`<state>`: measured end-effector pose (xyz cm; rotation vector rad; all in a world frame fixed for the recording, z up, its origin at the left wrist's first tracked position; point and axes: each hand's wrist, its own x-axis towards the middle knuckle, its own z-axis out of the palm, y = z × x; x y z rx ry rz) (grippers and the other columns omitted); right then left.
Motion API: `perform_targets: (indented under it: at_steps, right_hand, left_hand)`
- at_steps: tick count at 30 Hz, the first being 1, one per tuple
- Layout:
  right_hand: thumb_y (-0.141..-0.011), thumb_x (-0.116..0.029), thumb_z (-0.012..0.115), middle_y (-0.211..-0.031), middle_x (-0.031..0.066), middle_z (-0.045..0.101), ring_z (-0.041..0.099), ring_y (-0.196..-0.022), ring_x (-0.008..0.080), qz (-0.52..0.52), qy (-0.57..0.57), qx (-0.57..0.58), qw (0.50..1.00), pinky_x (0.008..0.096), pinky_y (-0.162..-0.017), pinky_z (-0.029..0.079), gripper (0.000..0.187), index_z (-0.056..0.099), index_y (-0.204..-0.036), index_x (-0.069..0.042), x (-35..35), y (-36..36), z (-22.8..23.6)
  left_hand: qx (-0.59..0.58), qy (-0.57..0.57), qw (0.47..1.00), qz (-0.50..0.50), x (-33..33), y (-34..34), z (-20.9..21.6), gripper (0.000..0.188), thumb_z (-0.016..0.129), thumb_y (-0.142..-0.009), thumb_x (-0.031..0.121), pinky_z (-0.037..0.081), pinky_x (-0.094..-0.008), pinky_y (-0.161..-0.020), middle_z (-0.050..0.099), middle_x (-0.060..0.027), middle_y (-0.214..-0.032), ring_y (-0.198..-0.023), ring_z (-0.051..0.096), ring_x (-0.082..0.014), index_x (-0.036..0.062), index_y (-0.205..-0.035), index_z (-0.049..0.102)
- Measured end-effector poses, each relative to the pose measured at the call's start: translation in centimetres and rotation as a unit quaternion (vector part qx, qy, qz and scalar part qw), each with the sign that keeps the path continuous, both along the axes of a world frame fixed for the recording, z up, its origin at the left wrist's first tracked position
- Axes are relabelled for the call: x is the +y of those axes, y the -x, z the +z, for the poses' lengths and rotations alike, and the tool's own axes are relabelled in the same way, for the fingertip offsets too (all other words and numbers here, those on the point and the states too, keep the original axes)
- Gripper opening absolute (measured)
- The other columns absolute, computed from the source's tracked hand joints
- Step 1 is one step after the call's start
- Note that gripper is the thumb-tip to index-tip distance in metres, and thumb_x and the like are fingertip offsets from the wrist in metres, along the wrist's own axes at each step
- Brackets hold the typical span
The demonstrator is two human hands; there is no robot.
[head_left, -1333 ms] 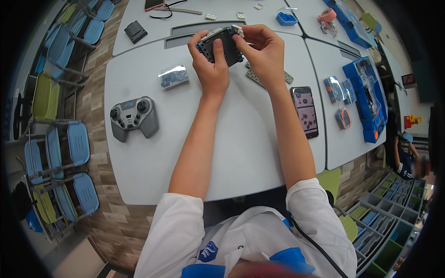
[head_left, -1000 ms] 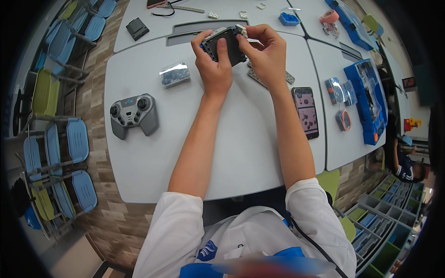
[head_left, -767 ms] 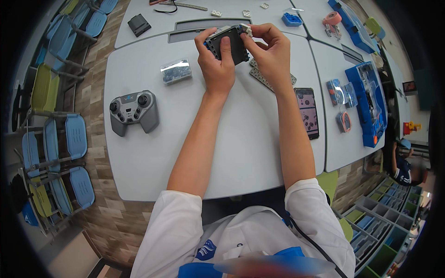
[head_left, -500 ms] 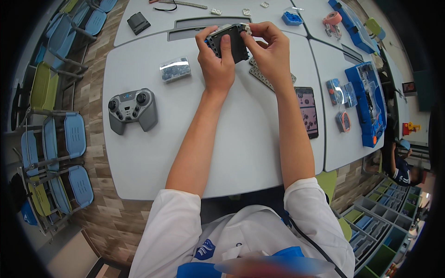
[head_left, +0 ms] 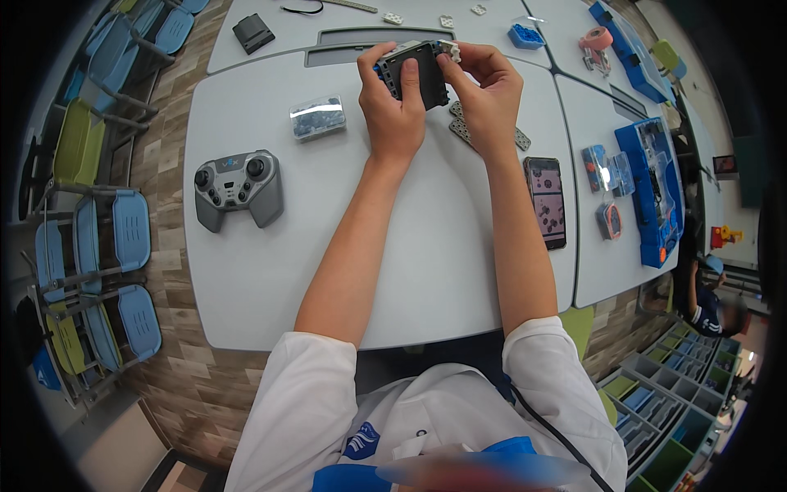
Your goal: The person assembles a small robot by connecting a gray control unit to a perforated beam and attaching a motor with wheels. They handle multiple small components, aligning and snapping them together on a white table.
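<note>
A dark grey, box-shaped robot brick (head_left: 426, 78) with small blue connector pins at its left edge is held up over the far part of the table. My left hand (head_left: 396, 107) grips its left side, the thumb lying flat along its face. At its upper right corner, my right hand (head_left: 489, 94) pinches a small white building piece (head_left: 451, 49) against it; the fingers partly hide how the two meet. Beneath my right hand lie grey perforated beams (head_left: 461, 127), partly covered by it. A phone (head_left: 546, 202) showing parts pictures rests beside my right forearm.
A grey game controller (head_left: 238, 187) and a clear box of small parts (head_left: 318, 118) stand left of my arms. Right are a blue storage case (head_left: 652, 193) and small part boxes (head_left: 607, 170). Farther back sit a dark grey block (head_left: 252, 34) and a blue parts tub (head_left: 525, 36).
The view has shifted slightly, so the table items appear a little displaced. Both hands keep their hold on the robot brick, and my right fingers have moved slightly at the white piece.
</note>
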<state>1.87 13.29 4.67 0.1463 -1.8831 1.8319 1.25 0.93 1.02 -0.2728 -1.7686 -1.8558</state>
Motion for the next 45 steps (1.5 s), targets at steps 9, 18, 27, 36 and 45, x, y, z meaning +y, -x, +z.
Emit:
perform_targets:
  at_steps: [9, 18, 27, 36, 45]
  right_hand:
    - [-0.093, -0.003, 0.084, -0.103, 0.0108, 0.079, 0.075, -0.096, 0.0149, -0.025, 0.029, -0.005, 0.999, 0.0288, -0.085, 0.062, 0.022, 0.074, -0.111, 0.004, -0.9, -0.2, 0.0]
    - [-0.093, -0.007, 0.083, -0.103, 0.009, 0.079, 0.075, -0.101, 0.0158, 0.003, -0.011, 0.001, 1.0, 0.032, -0.083, 0.063, 0.02, 0.074, -0.108, 0.002, 0.0, 0.1, 0.0]
    - [-0.094, -0.005, 0.082, -0.104, 0.0089, 0.079, 0.075, -0.101, 0.0155, 0.025, -0.029, -0.008, 0.999, 0.0312, -0.085, 0.062, 0.017, 0.073, -0.107, 0.003, 0.8, 0.0, 0.2]
    - [-0.095, 0.0, 0.079, -0.102, 0.0085, 0.078, 0.073, -0.097, 0.0136, 0.029, -0.043, -0.005, 0.999, 0.0305, -0.085, 0.062, 0.012, 0.073, -0.105, 0.003, 1.0, -0.1, 0.5]
    - [-0.095, 0.0, 0.078, -0.109, 0.0084, 0.078, 0.073, -0.106, 0.0154, 0.039, -0.092, -0.007, 0.995, 0.0307, -0.091, 0.061, 0.015, 0.073, -0.109, 0.002, 0.8, -0.2, 0.6]
  left_hand:
    - [0.023, 0.003, 1.0, 0.02, 0.1, 0.2, -0.3, 0.04, 0.066, -0.109, 0.036, 0.059, -0.0334, -0.079, 0.072, -0.0145, -0.109, -0.092, 0.074, -0.0205, 0.0084, -0.135, 0.052]
    - [0.018, 0.006, 1.0, 0.014, 0.1, 0.2, -0.4, 0.037, 0.065, -0.109, 0.031, 0.06, -0.0373, -0.077, 0.072, -0.0171, -0.109, -0.089, 0.075, -0.0256, 0.0056, -0.132, 0.053]
    - [0.011, 0.011, 1.0, 0.005, 0.2, 0.1, -0.4, 0.035, 0.064, -0.109, 0.029, 0.06, -0.0384, -0.075, 0.073, -0.0173, -0.102, -0.086, 0.076, -0.0268, 0.0045, -0.131, 0.052]
    - [-0.009, -0.013, 1.0, -0.017, 0.3, -0.2, -0.3, 0.04, 0.066, -0.109, 0.037, 0.058, -0.0316, -0.069, 0.074, -0.013, -0.099, -0.08, 0.072, -0.0171, 0.0086, -0.133, 0.051]
    - [0.046, 0.049, 0.996, 0.057, 0.2, 0.3, -0.4, 0.035, 0.066, -0.108, 0.029, 0.059, -0.0394, -0.077, 0.073, -0.0189, -0.101, -0.086, 0.075, -0.0295, 0.0053, -0.131, 0.053]
